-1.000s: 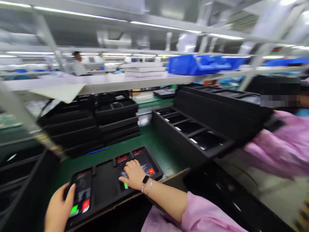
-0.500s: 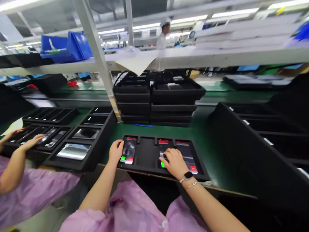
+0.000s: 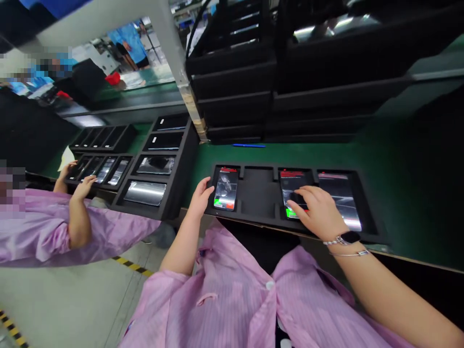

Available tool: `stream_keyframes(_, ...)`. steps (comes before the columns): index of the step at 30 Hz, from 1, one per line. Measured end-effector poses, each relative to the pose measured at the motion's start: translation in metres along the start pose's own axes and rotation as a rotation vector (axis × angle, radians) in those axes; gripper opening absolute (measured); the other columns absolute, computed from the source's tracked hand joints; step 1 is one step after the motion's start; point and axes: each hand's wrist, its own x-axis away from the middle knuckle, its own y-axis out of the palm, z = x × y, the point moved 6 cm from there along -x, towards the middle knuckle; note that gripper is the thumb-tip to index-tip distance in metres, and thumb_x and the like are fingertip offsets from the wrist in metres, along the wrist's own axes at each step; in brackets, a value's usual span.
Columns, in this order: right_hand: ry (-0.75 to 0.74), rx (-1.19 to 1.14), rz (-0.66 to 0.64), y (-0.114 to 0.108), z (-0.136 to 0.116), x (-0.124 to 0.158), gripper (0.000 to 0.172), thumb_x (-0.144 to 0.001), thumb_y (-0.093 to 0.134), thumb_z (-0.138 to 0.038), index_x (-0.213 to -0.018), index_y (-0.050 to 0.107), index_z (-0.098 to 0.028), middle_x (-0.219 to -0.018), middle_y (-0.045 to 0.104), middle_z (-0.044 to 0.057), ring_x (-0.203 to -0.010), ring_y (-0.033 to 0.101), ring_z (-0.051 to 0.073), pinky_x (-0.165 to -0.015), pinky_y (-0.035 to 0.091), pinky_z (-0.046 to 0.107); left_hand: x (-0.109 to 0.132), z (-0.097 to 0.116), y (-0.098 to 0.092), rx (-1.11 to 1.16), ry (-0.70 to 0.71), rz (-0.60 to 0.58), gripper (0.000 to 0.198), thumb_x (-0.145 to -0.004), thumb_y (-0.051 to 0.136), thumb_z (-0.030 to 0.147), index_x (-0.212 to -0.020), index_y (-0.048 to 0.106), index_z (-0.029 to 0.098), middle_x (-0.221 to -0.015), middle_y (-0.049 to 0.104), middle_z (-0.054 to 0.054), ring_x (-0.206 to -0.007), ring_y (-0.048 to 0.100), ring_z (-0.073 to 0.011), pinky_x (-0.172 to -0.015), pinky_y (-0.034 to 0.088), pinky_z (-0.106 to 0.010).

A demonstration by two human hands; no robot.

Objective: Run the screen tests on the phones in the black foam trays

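A black foam tray (image 3: 258, 193) lies along the bench's front edge, with three phones set in its slots and one bare slot between them. My left hand (image 3: 201, 197) rests at the tray's left end, thumb and fingers apart, beside the left phone (image 3: 225, 186), whose lit screen has green and red blocks at the bottom. Over the middle phone (image 3: 290, 180) is my right hand (image 3: 319, 208), its fingers spread and fingertips at the screen; it covers part of red text and a green block. The right phone (image 3: 337, 188) is partly behind that hand.
A blue pen (image 3: 249, 145) lies behind the tray, in front of stacked black trays (image 3: 235, 106). Left of me stand a phone tray (image 3: 168, 186) and a metal post (image 3: 186, 92). A co-worker's hands (image 3: 84, 187) are at another tray farther left.
The view has tilted down and turned left, so the tray appears higher and farther right. My hands stay at the same places on it. The right phone's red block no longer shows.
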Motion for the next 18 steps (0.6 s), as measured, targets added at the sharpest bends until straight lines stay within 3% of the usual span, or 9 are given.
stream_keyframes(7, 0.063, -0.105, 0.095, -0.023, -0.010, 0.008, 0.037, -0.106, 0.053, -0.045, -0.127, 0.057, -0.015, -0.121, 0.062, 0.017, -0.115, 0.058, 0.037, -0.101, 0.049, 0.057, 0.029, 0.002, -0.005, -0.077, 0.049, -0.146, 0.058, -0.083, 0.064, 0.026, -0.140, 0.056, 0.027, -0.164, 0.040, -0.007, -0.155, 0.031, -0.0272, -0.130, 0.020, -0.049)
stream_keyframes(14, 0.068, 0.093, -0.048, -0.022, -0.046, 0.040, 0.049, -0.105, 0.053, -0.048, -0.141, 0.053, -0.014, -0.142, 0.050, 0.022, -0.137, 0.041, 0.042, -0.110, 0.040, 0.065, 0.022, 0.012, -0.001, -0.186, 0.095, -0.197, 0.062, -0.084, 0.066, 0.025, -0.145, 0.051, 0.028, -0.166, 0.032, -0.009, -0.157, 0.024, -0.0289, -0.131, 0.013, -0.053)
stream_keyframes(18, 0.127, 0.146, -0.175, -0.019, -0.048, 0.050, 0.048, -0.107, 0.048, -0.050, -0.141, 0.055, -0.017, -0.152, 0.043, 0.019, -0.145, 0.032, 0.041, -0.117, 0.029, 0.067, 0.021, 0.019, 0.001, -0.352, 0.125, -0.187, 0.063, -0.084, 0.066, 0.025, -0.146, 0.051, 0.028, -0.166, 0.032, -0.010, -0.156, 0.028, -0.0301, -0.130, 0.018, -0.052)
